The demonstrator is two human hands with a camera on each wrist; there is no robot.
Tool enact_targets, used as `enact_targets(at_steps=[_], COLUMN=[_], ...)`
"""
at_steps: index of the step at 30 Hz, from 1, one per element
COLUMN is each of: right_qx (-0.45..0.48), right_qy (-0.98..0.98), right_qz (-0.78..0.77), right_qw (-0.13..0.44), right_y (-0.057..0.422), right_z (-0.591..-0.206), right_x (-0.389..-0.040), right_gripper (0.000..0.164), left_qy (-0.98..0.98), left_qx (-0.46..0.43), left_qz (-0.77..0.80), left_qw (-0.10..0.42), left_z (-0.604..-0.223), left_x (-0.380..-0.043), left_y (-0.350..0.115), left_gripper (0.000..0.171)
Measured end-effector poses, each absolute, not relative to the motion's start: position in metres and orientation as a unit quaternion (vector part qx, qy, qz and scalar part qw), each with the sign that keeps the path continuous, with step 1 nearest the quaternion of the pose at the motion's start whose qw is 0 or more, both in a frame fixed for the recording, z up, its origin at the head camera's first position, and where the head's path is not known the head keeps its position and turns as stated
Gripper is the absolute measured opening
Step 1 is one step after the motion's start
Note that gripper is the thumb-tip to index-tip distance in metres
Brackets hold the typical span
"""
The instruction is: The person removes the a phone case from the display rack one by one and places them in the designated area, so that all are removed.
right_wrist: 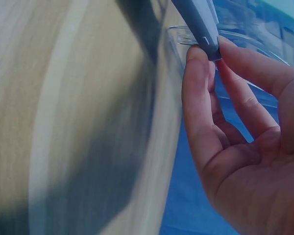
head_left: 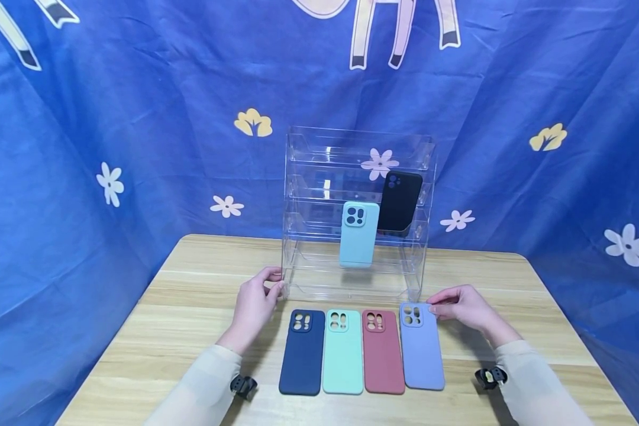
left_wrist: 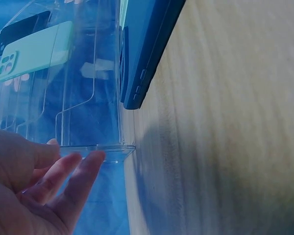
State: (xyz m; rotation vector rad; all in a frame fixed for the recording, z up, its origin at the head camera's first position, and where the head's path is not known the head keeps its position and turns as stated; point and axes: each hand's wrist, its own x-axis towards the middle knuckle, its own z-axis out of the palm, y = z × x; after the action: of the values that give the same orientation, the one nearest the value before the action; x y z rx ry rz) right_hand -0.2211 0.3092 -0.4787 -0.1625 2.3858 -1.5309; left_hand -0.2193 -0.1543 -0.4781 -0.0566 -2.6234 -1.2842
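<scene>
My right hand pinches the upper right corner of a lavender phone case between thumb and fingers; in the right wrist view the case shows edge-on, tilted. Left of it, in a row, lie a dusty red phone case, a mint green phone case and a navy phone case. My left hand touches the lower left side of a clear tiered display rack, its fairly straight fingertips right at the panel in the left wrist view.
Within the rack stand a light blue phone case and, higher to the right, a black phone case. Behind the wooden table hangs a blue patterned curtain. Each wrist wears a black strap.
</scene>
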Motion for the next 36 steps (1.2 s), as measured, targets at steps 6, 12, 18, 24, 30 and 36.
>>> enact_targets(at_steps=[6, 12, 18, 24, 30, 36], right_qx=[-0.065, -0.056, -0.038, -0.016, -0.009, -0.006], right_qy=[0.834, 0.836, 0.844, 0.854, 0.868, 0.881], right_qz=[-0.524, -0.521, -0.511, -0.498, -0.476, -0.455], right_qw=[0.159, 0.161, 0.157, 0.147, 0.141, 0.13], right_y=[0.309, 0.308, 0.305, 0.301, 0.299, 0.297], right_z=[-0.49, -0.496, -0.498, -0.496, -0.494, -0.491], right_x=[-0.224, -0.224, -0.222, -0.22, -0.219, -0.218], right_gripper=[0.03, 0.03, 0.027, 0.024, 0.021, 0.018], left_qy=[-0.89, -0.89, -0.891, -0.89, -0.888, -0.891], left_qx=[-0.021, -0.024, -0.024, -0.025, -0.025, -0.022], left_qz=[-0.442, -0.441, -0.438, -0.441, -0.447, -0.441], left_qw=[0.109, 0.112, 0.117, 0.111, 0.105, 0.107], left_z=[-0.479, -0.478, -0.48, -0.481, -0.481, -0.48], left_x=[-0.219, -0.219, -0.22, -0.219, -0.218, -0.218], left_y=[-0.154, -0.154, -0.154, -0.155, -0.154, -0.155], left_gripper=[0.032, 0.032, 0.032, 0.032, 0.033, 0.032])
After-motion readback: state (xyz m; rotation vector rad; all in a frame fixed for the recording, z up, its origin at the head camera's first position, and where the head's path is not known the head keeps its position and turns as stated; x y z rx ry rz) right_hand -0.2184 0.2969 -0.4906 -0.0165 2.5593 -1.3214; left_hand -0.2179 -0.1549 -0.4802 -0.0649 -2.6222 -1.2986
